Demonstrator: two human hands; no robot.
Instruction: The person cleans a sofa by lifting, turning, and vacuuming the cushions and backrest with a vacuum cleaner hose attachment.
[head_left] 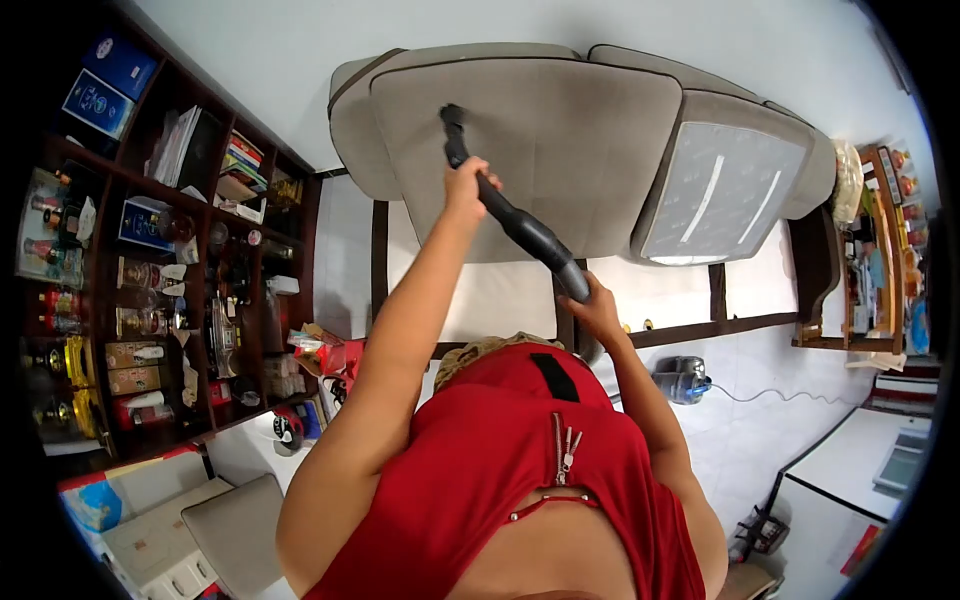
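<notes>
The left arm reaches far forward, nearly straight, its left hand [466,187] wrapped round the black vacuum wand [527,232] with the fingers curled over the top. The right arm is bent at the elbow and held lower, nearer the body; its right hand [596,307] is closed around the wand's grey rear section.

Ahead is a large taupe sofa cushion [560,150], leaning on the sofa back. To its right, another cushion shows a grey underside [722,195] with two white strips. The pale sofa base [505,305], framed in dark wood, lies between the body and the cushions. A dark wooden shelf unit [205,215] full of bottles, boxes and books stands at left, and a plastic canister [683,380] with a pale cord sits on the floor at right.

The wand slants from the right hand up and leftward through the left grip; beyond that grip, its nozzle [453,117] appears to touch the large cushion's upper left part.
</notes>
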